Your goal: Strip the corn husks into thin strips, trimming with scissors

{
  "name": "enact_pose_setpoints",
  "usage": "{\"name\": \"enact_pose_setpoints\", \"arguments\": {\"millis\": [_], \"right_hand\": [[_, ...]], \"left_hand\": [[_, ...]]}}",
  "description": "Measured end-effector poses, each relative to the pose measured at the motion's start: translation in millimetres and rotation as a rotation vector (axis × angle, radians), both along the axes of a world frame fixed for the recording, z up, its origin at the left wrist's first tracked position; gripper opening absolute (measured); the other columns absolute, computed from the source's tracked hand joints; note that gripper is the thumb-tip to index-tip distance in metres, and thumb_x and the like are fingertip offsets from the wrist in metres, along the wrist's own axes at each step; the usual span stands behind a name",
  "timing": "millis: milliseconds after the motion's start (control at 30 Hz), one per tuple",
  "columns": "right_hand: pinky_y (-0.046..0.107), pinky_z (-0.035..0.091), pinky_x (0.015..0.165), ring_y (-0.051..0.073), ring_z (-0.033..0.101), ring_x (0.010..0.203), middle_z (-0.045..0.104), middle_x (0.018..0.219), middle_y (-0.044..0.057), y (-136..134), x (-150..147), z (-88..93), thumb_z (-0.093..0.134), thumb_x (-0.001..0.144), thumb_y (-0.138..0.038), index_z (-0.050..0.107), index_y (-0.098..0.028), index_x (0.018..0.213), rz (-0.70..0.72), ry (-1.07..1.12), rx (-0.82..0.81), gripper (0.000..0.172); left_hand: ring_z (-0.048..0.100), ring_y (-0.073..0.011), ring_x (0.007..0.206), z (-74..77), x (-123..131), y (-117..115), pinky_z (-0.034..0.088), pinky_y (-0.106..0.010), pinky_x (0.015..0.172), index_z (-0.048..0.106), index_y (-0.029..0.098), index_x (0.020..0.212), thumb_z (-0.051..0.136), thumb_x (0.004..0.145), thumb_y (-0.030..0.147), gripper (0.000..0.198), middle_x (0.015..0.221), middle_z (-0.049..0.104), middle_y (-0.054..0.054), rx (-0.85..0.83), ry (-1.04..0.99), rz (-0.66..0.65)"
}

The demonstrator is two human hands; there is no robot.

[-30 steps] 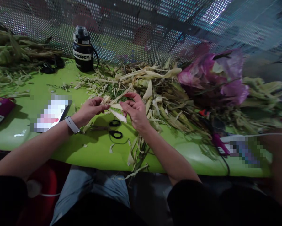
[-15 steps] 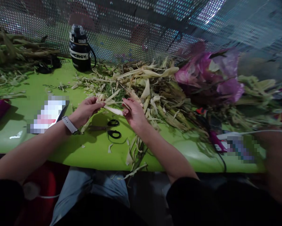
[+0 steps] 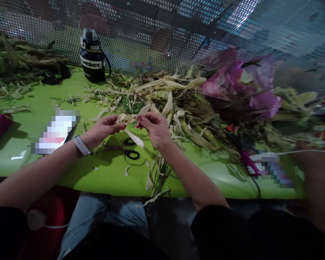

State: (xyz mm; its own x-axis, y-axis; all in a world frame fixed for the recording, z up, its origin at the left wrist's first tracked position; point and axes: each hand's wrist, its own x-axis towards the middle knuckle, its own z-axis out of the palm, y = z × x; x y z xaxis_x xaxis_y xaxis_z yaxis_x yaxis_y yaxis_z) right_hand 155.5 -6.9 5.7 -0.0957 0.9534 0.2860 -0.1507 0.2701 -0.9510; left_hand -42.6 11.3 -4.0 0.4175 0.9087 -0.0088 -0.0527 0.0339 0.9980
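Note:
Pale dried corn husk strips (image 3: 134, 138) hang between my two hands above the green table. My left hand (image 3: 106, 126), with a white watch band (image 3: 81, 145) at the wrist, pinches the bunched end of the husk. Thumb and fingers of my right hand (image 3: 154, 127) are closed on another strip of it, close to the left fingertips. Below the hands lie scissors (image 3: 131, 154) with black handles, their blades partly in shadow. Just beyond my right hand spreads a large heap of corn husks (image 3: 178, 97).
A black bottle (image 3: 93, 59) stands at the back. Left of my forearm lies a lit phone (image 3: 56, 131); a second phone (image 3: 278, 173) is at right, near a co-worker's blurred arm (image 3: 318, 177). A pink plastic bag (image 3: 240, 86) sits on the husks. Perforated metal (image 3: 140, 32) backs the table.
My right hand has shifted slightly left and its fingers have changed hold. One pale strip now hangs free, pointing down to the right. The co-worker's arm has moved a little.

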Motion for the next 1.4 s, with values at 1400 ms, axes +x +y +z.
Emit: {"name": "enact_pose_setpoints", "arguments": {"millis": [1400], "right_hand": [[0.028,0.041,0.065,0.012,0.052,0.069,0.060,0.079,0.002,-8,0,1.8,0.060,0.076,-0.024,0.050,-0.017,0.055,0.115,-0.474,0.251,0.024]], "left_hand": [[0.067,-0.0150,0.088,3.4,4,-6,0.054,-0.031,0.086,0.064,0.012,0.100,0.080,0.072,0.028,0.036,0.098,0.070,-0.005,0.112,0.001,-0.084]]}}
